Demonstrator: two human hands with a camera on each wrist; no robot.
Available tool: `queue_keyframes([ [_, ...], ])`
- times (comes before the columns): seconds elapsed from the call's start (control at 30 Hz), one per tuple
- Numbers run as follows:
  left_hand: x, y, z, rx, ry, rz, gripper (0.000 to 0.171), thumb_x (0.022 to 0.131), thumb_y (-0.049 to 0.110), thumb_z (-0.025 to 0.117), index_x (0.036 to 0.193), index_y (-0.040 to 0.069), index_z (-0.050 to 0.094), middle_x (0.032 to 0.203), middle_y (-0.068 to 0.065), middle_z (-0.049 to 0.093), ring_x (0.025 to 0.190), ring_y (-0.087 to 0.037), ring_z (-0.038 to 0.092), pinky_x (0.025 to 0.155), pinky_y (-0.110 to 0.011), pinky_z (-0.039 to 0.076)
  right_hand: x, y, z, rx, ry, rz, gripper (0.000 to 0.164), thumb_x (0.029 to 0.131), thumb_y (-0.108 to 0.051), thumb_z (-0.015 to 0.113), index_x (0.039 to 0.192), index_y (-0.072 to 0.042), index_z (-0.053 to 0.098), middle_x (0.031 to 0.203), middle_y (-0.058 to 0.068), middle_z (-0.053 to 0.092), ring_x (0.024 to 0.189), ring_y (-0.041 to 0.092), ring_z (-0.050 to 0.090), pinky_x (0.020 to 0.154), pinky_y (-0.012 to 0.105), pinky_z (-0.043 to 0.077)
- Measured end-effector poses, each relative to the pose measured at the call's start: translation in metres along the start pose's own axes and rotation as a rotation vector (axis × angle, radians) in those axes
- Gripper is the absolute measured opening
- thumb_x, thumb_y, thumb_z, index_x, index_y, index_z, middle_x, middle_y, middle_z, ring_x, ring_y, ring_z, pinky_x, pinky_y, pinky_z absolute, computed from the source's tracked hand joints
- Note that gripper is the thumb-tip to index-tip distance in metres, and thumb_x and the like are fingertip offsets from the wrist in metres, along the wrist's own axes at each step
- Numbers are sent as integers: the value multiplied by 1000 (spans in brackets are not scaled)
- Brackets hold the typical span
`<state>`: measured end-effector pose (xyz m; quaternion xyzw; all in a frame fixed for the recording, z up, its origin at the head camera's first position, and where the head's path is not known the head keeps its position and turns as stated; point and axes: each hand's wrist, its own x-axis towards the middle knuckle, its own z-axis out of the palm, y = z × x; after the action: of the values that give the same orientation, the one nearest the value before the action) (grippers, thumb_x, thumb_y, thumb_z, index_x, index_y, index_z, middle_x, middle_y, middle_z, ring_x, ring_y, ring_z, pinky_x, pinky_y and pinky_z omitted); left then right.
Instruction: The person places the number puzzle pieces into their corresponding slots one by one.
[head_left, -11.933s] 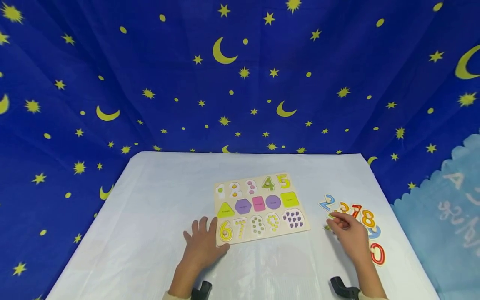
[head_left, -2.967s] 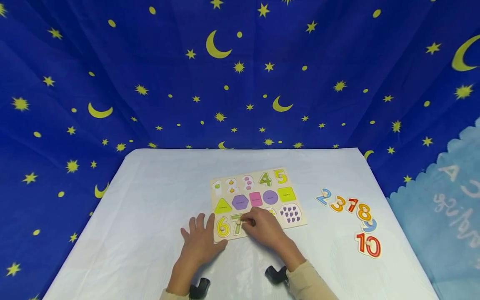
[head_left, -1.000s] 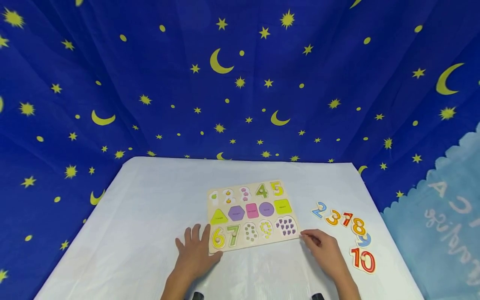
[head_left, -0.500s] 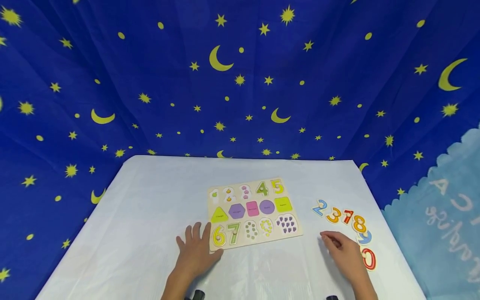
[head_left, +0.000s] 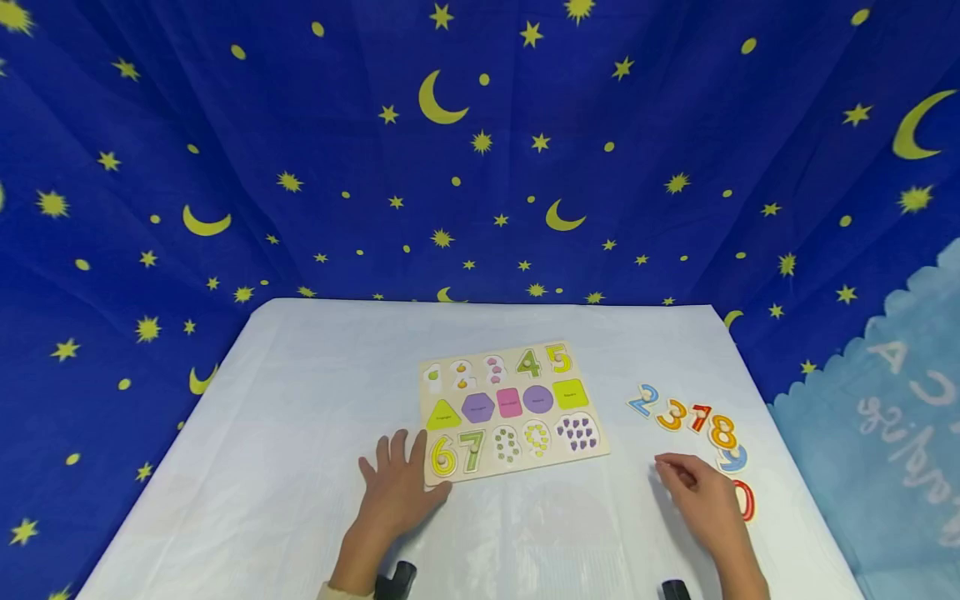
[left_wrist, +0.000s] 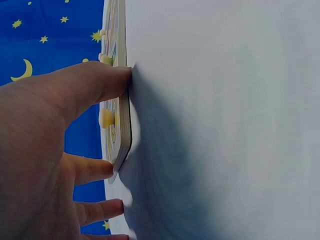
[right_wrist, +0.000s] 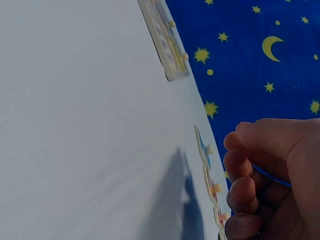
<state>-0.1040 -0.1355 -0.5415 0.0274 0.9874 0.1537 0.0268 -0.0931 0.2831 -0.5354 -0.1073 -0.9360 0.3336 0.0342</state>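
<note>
A wooden number puzzle board point(head_left: 521, 422) lies mid-table, with the 4, 5, 6 and green 7 point(head_left: 472, 451) seated. My left hand point(head_left: 397, 492) rests at its near left corner, fingers spread; in the left wrist view the thumb point(left_wrist: 112, 79) touches the board's edge. Right of the board my right hand point(head_left: 705, 504) hovers, fingers loosely curled, thumb near the index fingertip, holding nothing. Beyond it lie the blue 2 point(head_left: 643, 401), orange 3 point(head_left: 672, 415), red 1 point(head_left: 700, 418), orange 8 point(head_left: 723, 432) and blue 9 point(head_left: 733, 458). The hand partly hides the red 10 point(head_left: 746, 500).
A white cover point(head_left: 322, 375) lies over the table. A dark blue curtain point(head_left: 360, 150) with yellow stars and moons hangs behind and at the sides. Light blue lettered cloth point(head_left: 885, 433) hangs at the right.
The right hand has taken the green 7 from the loose pieces to the board, let it go in its recess, and moved back right to the loose pieces. The left hand stays at the corner.
</note>
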Motion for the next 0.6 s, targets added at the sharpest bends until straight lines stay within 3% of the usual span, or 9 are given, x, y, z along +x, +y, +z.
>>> queue_keyframes([
  [0.17, -2, 0, 1, -4, 5, 5, 86, 78, 53, 70, 144, 6, 41, 142, -25, 33, 132, -49, 22, 93, -78, 14, -8, 8, -7, -20, 16, 73, 28, 94, -31, 62, 109, -9, 70, 86, 1, 64, 75, 18, 52, 58, 26, 44],
  [0.4, -5, 0, 3, 8, -13, -7, 87, 78, 55, 69, 144, 5, 41, 142, -25, 32, 131, -50, 22, 93, -79, 13, -16, 26, -20, 24, 171, 239, 30, 94, -27, 62, 111, -3, 68, 83, 5, 67, 71, 18, 55, 51, 22, 45],
  [0.6, 0, 2, 1, 20, -7, 1, 87, 79, 56, 67, 144, 5, 41, 142, -26, 32, 131, -51, 22, 92, -79, 14, -9, 41, -32, 16, 169, 328, 39, 93, -33, 61, 116, -1, 65, 83, 6, 64, 73, 21, 53, 50, 26, 42],
])
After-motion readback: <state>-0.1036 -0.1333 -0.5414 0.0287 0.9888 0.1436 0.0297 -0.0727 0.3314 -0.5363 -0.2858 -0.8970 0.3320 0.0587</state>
